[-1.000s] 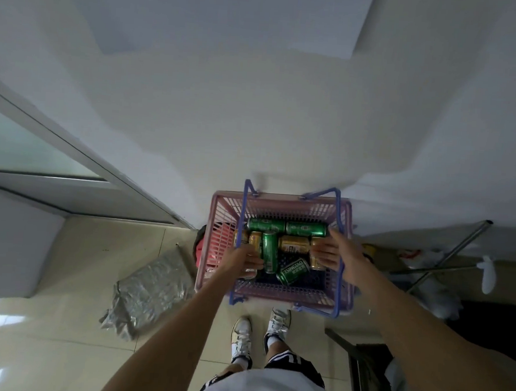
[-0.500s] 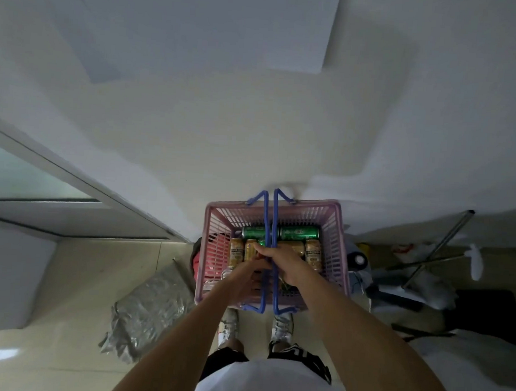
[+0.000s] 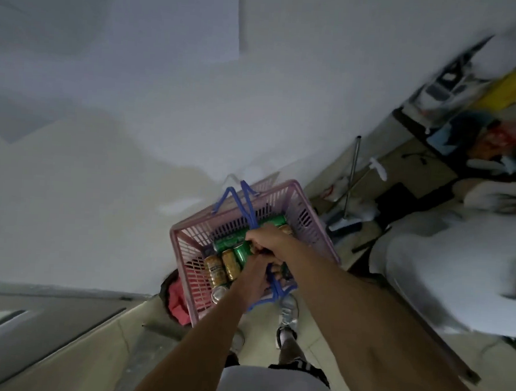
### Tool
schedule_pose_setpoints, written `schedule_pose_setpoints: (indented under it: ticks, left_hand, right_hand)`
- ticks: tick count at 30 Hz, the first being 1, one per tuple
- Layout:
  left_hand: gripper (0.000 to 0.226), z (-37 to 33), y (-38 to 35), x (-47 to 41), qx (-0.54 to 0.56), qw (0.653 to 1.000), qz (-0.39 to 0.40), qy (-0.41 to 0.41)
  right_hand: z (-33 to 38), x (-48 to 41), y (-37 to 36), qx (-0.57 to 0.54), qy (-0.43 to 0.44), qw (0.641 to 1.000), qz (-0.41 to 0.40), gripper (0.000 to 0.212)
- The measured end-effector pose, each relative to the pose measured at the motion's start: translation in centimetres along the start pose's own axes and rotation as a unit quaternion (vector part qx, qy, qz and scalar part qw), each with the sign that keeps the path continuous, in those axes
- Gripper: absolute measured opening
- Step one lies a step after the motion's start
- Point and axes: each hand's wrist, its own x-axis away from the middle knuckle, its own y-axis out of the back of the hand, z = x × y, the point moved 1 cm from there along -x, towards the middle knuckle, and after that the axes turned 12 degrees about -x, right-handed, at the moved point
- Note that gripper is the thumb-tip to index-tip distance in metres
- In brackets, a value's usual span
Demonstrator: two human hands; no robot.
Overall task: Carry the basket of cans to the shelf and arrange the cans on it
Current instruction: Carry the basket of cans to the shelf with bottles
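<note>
A pink plastic basket [image 3: 307,216] with two blue handles [image 3: 248,208] hangs in front of me above the floor, tilted in the frame. Several green cans [image 3: 228,242] and gold cans [image 3: 216,270] lie on their sides inside it. My right hand [image 3: 270,240] is closed around both raised handles over the middle of the basket. My left hand [image 3: 253,269] is closed on the handles just below the right hand. My arms hide part of the cans.
A white wall stands right ahead. A red cloth in a dark bin [image 3: 178,299] sits on the floor under the basket. A mop [image 3: 348,198] leans at the right, beyond it a cluttered table [image 3: 478,127]. A person in white [image 3: 457,268] is close on the right.
The handles were brought together and gripped by both hands, and the basket is lifted. The view has swung, so the cluttered table and the person at the right come into sight.
</note>
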Motion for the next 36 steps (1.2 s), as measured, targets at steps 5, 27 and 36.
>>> schedule_pose_setpoints:
  ticks: [5, 27, 36]
  left_hand:
    - [0.036, 2.8, -1.4, 4.1, -0.013, 0.994, 0.093, 0.049]
    - [0.008, 30.1, -17.2, 10.8, -0.606, 0.714, 0.294, 0.192]
    - [0.015, 40.6, -27.3, 15.6, -0.7, 0.598, 0.347, 0.177]
  right_hand:
    - [-4.2, 4.3, 0.9, -0.109, -0.027, 0.989, -0.1, 0.031]
    - [-45.3, 18.7, 8.2, -0.652, -0.127, 0.678, -0.315, 0.008]
    - [-59.2, 25.5, 12.3, -0.73, -0.137, 0.554, -0.375, 0.004]
